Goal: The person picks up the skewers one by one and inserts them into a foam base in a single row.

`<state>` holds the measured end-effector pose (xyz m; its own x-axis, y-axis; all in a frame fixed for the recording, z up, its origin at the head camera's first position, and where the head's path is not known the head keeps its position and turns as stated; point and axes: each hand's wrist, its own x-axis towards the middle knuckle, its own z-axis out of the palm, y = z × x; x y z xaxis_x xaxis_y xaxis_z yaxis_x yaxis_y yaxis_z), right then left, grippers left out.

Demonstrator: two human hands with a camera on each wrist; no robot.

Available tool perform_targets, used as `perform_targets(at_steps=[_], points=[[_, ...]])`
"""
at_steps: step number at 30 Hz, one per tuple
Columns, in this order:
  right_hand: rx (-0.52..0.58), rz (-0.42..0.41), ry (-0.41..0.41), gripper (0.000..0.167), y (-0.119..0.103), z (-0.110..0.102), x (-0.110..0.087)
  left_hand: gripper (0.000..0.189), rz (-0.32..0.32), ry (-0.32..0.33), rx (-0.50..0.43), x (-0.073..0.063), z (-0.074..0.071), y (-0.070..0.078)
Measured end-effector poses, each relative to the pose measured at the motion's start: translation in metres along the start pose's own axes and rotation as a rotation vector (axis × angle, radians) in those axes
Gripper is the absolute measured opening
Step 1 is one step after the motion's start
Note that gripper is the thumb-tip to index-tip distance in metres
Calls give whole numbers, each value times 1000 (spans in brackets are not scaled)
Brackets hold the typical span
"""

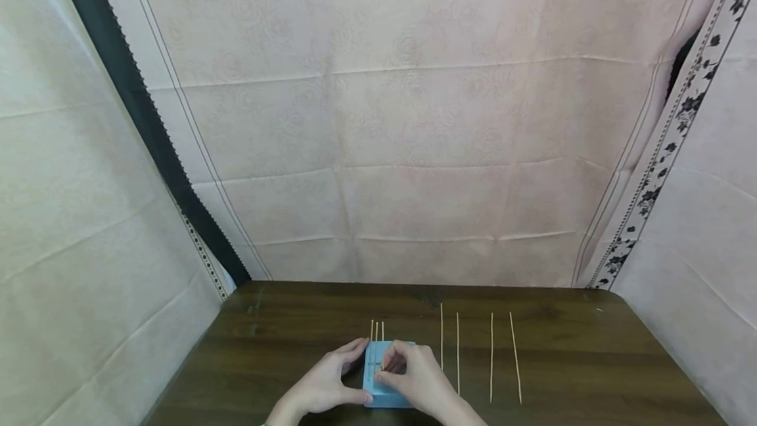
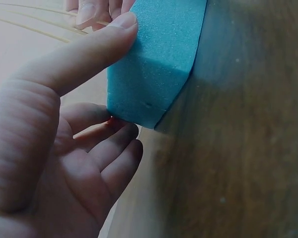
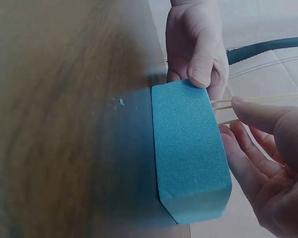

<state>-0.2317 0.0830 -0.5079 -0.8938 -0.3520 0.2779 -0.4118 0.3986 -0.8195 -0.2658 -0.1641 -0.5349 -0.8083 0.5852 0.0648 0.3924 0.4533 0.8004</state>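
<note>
A light-blue foam block [image 1: 390, 401] rests on the wooden table, with several thin wooden sticks [image 1: 372, 331] standing up out of its top. My left hand [image 1: 322, 383] holds the block's left end, thumb on the near face and fingers around the far side, as the left wrist view shows. Over the block's top, my right hand [image 1: 416, 377] pinches a wooden stick [image 3: 228, 122] low down, fingertips close to the foam. The fingers hide most of that stick in the head view.
To the right of the block, several loose wooden sticks [image 1: 491, 357] lie roughly parallel on the dark brown table [image 1: 568, 347]. A small blue crumb [image 3: 121, 102] lies near the block. Pale cloth [image 1: 414, 150] hangs behind the table and along both sides.
</note>
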Motion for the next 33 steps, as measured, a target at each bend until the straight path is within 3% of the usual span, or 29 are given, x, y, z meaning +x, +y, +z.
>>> perform_targets(at_steps=[12,19,27,33], points=[[13,10,-27,21,-2,0,2,98,-3,3,12,-3,-4,-1],[114,33,-110,29,-1,-10,1,98,2,-8,-23,-4,-3,-2],[157,43,-145,34,1,-39,-3,102,-3,12,52,-2,-1,-2],[119,75,-92,34,10,-70,-12,105,-19,21,83,-1,0,1]])
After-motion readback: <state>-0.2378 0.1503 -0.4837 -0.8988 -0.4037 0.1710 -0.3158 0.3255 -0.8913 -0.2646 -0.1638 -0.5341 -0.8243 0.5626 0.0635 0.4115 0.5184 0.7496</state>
